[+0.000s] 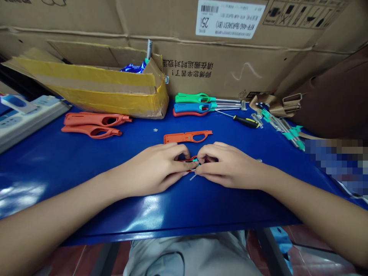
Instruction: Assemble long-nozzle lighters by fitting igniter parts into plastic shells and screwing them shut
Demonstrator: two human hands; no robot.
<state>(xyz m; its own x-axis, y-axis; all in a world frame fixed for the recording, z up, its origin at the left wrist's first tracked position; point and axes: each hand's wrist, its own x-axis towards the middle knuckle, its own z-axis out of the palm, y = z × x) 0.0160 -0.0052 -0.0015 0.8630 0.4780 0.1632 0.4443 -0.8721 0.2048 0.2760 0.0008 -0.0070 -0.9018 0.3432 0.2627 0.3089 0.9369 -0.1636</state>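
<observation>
My left hand and my right hand meet over the blue table, fingers closed on a partly built long-nosed lighter. Its orange-red shell and a teal part show between my fingertips; most of it is hidden by my hands. A thin clear strip sticks out below it, by my right fingers. Just beyond my hands lies a loose orange lighter shell half, hollow side up. More orange lighter shells lie together to the left. Tiny metal springs rest between them and the shell half.
Behind lie a green lighter, a blue lighter and a red one beneath. A screwdriver and metal tubes with teal parts are at right. A yellow-taped cardboard box and a power strip stand left.
</observation>
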